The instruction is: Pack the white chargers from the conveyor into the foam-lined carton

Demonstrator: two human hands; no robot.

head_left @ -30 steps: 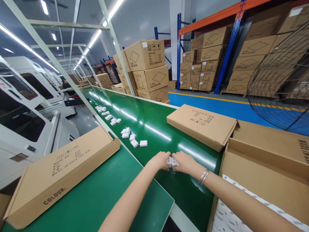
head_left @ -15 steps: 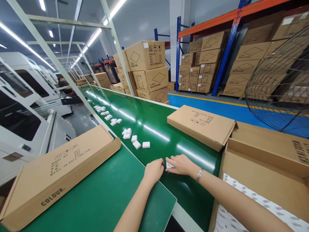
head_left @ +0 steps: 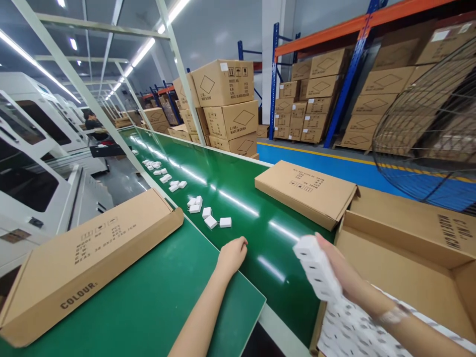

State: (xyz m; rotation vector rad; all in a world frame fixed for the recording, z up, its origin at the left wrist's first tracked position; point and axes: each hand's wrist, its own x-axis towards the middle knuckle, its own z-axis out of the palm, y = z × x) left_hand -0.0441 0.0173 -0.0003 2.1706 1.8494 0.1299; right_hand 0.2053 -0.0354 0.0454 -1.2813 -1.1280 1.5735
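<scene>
My right hand [head_left: 344, 270] grips a row of several small white blocks [head_left: 316, 267], lifted off the belt and held beside the open carton [head_left: 405, 277] at the right. My left hand [head_left: 232, 255] rests on the green conveyor belt [head_left: 238, 198] with fingers loosely curled and nothing in it. Just beyond the left hand, more small white blocks [head_left: 210, 218] lie scattered on the belt, and further groups trail away up the belt.
A flat closed carton [head_left: 89, 258] lies on the green table at the left, and another flat carton [head_left: 305, 191] lies across the belt's far side. White machines [head_left: 33, 163] line the left. Stacked cartons [head_left: 226, 106] and racking stand behind. A wire fan guard [head_left: 427, 124] is at right.
Both hands were together on the belt gathering white blocks. Now my right hand has lifted the row of blocks toward the open carton, and my left hand stays on the belt.
</scene>
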